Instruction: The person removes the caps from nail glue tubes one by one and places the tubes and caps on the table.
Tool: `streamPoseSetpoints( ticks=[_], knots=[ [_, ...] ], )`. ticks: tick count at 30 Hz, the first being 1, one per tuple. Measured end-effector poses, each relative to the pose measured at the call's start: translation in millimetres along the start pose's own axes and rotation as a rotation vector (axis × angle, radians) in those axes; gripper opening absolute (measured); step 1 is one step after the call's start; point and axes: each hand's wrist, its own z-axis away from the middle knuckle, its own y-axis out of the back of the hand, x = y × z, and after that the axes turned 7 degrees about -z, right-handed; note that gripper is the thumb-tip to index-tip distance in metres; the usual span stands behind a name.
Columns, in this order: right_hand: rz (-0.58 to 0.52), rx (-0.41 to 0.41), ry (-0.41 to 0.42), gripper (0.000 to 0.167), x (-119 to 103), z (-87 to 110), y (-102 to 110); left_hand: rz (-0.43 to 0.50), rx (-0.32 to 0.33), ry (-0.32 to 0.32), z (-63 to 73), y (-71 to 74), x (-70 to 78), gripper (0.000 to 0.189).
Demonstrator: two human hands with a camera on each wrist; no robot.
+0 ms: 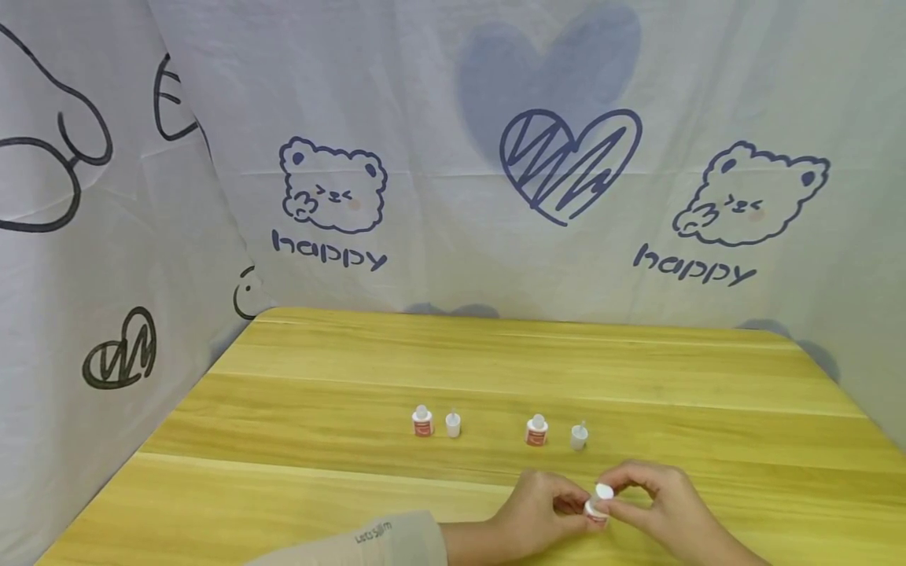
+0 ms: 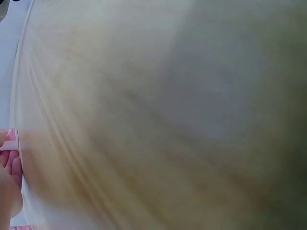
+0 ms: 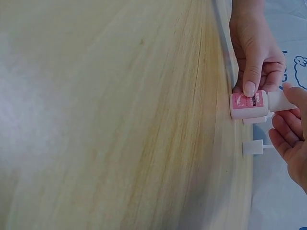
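Observation:
Near the front of the table, my left hand (image 1: 531, 515) grips a small white bottle (image 3: 248, 106) with a pink label, thumb lying across the label. My right hand (image 1: 665, 503) pinches its white cap (image 3: 280, 101) between thumb and fingertips. In the right wrist view the cap sits in line with the bottle's neck, right at its top. The bottle stands upright in the head view, its lower part partly behind the left fingers. Only a sliver of the left hand (image 2: 12, 172) and the pink label show at the left wrist view's edge.
Farther back on the wooden table (image 1: 318, 346) stand two similar uncapped bottles, one on the left (image 1: 422, 424) and another bottle (image 1: 536, 432) nearer the middle. Right of each stands a white cap, the left cap (image 1: 453, 427) and the right cap (image 1: 579, 438), thin stems pointing up.

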Motion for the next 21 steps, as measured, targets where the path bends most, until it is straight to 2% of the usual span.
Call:
streamPoseSetpoints(
  ticks=[9, 17, 21],
  knots=[
    [-0.014, 0.009, 0.030, 0.017, 2.5, -0.8, -0.2, 0.073, -0.039, 0.073, -0.3, 2.5, -0.3, 0.017],
    [0.062, 0.053, 0.025, 0.019, 0.0, -2.8, -1.4, 0.037, -0.041, 0.038, -1.1, 1.9, -3.0, 0.018],
    [0.068, 0.054, 0.017, 0.020, -0.3, -3.5, -1.6, 0.059, -0.052, 0.063, -1.7, 2.1, -3.4, 0.018]
  ],
)
